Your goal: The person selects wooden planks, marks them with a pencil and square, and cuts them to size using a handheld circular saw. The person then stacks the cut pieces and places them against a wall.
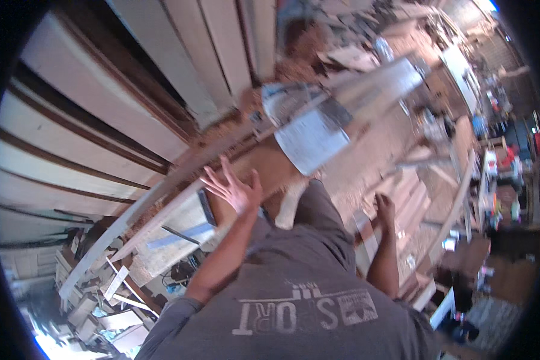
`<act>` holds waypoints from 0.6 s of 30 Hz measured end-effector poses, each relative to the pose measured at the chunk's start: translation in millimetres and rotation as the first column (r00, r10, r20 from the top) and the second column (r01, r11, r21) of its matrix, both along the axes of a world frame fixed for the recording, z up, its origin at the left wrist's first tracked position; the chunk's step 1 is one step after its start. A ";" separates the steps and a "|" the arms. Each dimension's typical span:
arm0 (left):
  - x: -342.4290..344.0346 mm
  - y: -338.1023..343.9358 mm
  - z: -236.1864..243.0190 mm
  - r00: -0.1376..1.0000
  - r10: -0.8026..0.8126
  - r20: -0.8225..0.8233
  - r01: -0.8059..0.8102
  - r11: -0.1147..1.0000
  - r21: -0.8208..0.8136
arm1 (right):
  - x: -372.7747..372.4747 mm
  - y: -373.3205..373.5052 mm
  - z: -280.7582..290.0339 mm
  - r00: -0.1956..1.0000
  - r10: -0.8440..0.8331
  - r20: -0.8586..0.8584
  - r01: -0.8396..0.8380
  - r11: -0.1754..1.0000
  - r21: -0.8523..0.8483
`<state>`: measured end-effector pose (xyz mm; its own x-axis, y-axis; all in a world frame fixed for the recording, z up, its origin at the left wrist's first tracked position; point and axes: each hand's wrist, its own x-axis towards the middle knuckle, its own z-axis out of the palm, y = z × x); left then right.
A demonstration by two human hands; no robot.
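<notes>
My left hand [231, 187] is open, with its fingers spread over the long brown wooden bench-like surface [264, 161]. It holds nothing, and I cannot tell whether the fingertips touch the wood. On that surface, ahead and to the right of this hand, lies a pale grey flat plate [311, 141]. Beyond it stretches a long shiny metal bed [381, 87]. My right hand [384, 208] hangs by my right side with its fingers curled in, and nothing shows in it. Closest to it are stacked wooden planks [409, 201].
Tall pale boards [192, 57] lean on the left. Sawdust [378, 141] covers the floor past the bench. Wood scraps [354, 57] heap up at the far end, and more offcuts [120, 321] lie at the lower left. Cluttered shelving [510, 156] runs along the right.
</notes>
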<state>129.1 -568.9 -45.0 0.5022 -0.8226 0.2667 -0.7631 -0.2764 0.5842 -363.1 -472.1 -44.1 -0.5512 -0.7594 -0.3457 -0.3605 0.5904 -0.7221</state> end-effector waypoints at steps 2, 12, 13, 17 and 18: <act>-8.7 1.9 4.1 0.999 -0.025 -0.042 0.025 0.999 0.019 | -12.9 5.8 -3.7 0.996 0.090 0.000 -0.089 0.995 -0.047; -16.0 19.5 31.0 0.975 -0.085 -0.207 0.082 0.996 -0.024 | -54.4 40.1 -98.2 0.964 0.240 0.113 -0.253 0.960 0.118; -14.8 22.4 34.6 0.965 -0.118 -0.234 0.109 0.993 -0.050 | -47.8 47.4 -106.5 0.968 0.223 0.113 -0.239 0.958 0.156; 19.0 -2.3 84.6 0.937 -0.275 -0.215 0.147 0.870 -0.470 | -20.3 52.2 -113.0 0.977 0.187 0.099 -0.206 0.946 0.249; 48.8 -30.1 91.5 0.961 -0.241 -0.134 0.121 0.805 -0.580 | -14.0 47.0 -111.0 0.978 0.185 0.092 -0.203 0.945 0.258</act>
<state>177.9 -599.0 46.4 0.4489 -0.6394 0.6243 -0.6222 0.2779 0.7319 -377.1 -425.1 -155.1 -0.3717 -0.7257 -0.5790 -0.4439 0.6866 -0.5757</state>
